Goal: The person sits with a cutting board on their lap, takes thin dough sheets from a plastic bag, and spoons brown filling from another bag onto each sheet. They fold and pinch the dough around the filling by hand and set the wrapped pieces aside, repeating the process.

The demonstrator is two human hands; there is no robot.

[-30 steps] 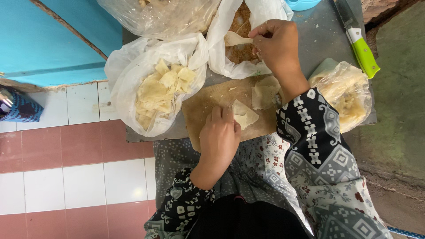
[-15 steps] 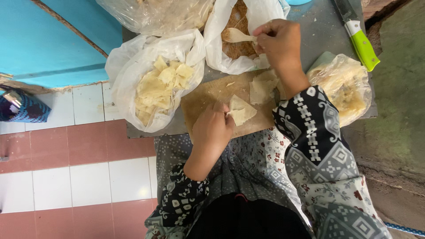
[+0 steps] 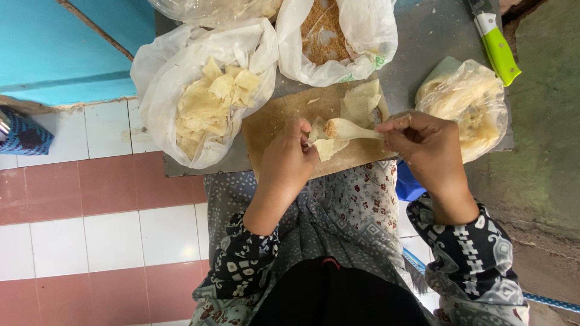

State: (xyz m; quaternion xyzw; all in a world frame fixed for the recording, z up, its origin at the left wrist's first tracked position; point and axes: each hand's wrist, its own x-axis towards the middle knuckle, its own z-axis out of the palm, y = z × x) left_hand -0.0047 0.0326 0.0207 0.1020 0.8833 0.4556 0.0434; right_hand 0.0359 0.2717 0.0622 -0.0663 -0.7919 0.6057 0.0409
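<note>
Half a second ago the right hand (image 3: 426, 151) was up at the bag of brown filling (image 3: 332, 36); now it has come down over the board (image 3: 278, 121), carrying the spoon (image 3: 350, 128) with it. Its fingers are curled, pinching the pale spoon handle, and the bowl holds a small brown heap. The left hand (image 3: 289, 160) is loosely closed, its fingertips pinching the edge of a wrapper (image 3: 326, 147) that lies on the board under the spoon's bowl. This wrapper is thin, pale and creased, partly lifted. More wrappers (image 3: 361, 102) lie stacked just beyond it. A white bag of pale pieces (image 3: 208, 102) sits left of the board, and a clear bag (image 3: 468, 108) of pale contents lies to the right. A knife (image 3: 496, 45) with a green handle rests at the tray's far right.
</note>
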